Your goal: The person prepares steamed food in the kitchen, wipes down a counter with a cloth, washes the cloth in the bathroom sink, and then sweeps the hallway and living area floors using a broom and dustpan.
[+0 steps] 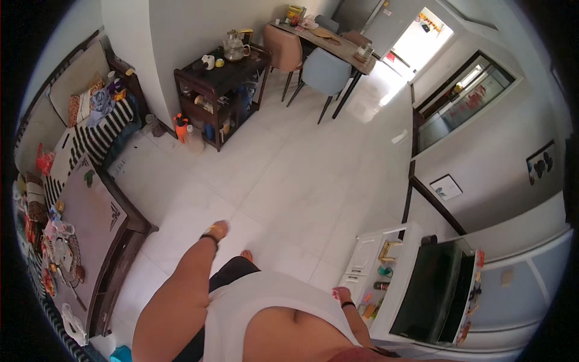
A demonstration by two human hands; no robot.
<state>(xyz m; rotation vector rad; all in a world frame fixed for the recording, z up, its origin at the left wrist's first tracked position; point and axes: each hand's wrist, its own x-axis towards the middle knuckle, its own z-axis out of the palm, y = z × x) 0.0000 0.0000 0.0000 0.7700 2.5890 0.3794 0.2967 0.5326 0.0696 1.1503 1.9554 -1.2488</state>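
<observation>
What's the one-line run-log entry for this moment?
left hand: above tiled floor, grip unclear | right hand: nearest white television cabinet, grip unclear | flat-screen television: on cabinet, screen dark

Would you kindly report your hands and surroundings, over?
Left hand above floor, grip unclear. Right hand nearest white cabinet, grip unclear. Low table off left side.

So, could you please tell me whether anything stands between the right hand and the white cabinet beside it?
Nothing visible does: the right hand shows right by the front of the cabinet, with no other object seen between them. Whether the two touch, I cannot tell from this view.
</observation>
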